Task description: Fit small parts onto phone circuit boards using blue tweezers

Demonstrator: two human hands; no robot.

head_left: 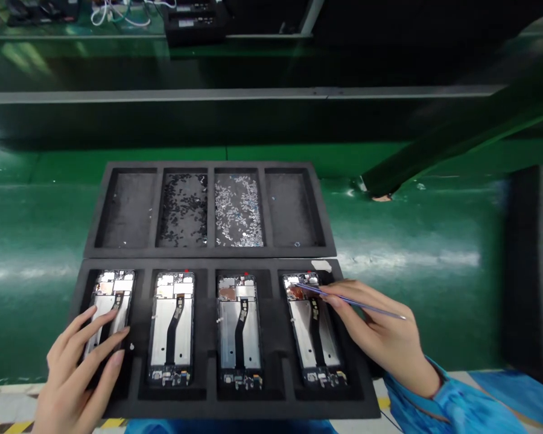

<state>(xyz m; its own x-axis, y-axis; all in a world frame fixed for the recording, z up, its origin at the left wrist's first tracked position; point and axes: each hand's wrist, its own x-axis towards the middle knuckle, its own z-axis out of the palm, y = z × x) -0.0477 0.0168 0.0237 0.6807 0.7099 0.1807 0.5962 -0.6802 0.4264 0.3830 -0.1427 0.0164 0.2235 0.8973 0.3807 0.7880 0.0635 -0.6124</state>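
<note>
A black foam tray point(271, 337) holds several opened phone frames side by side. My left hand point(79, 374) lies open, fingers stretched flat over the leftmost phone frame point(113, 301). My right hand point(380, 334) is closed in a pinch on thin tweezers point(353, 301), whose tip touches the top of the rightmost phone frame point(314, 328). Two more phone frames point(172, 328) point(239, 328) sit between them, untouched.
Behind the phones, a second black foam tray point(95, 235) has several bins: one with small dark parts point(183, 211), one with small silver parts point(238, 211). All rests on a green conveyor belt point(434, 241). Another dark tray point(534, 265) stands at the right edge.
</note>
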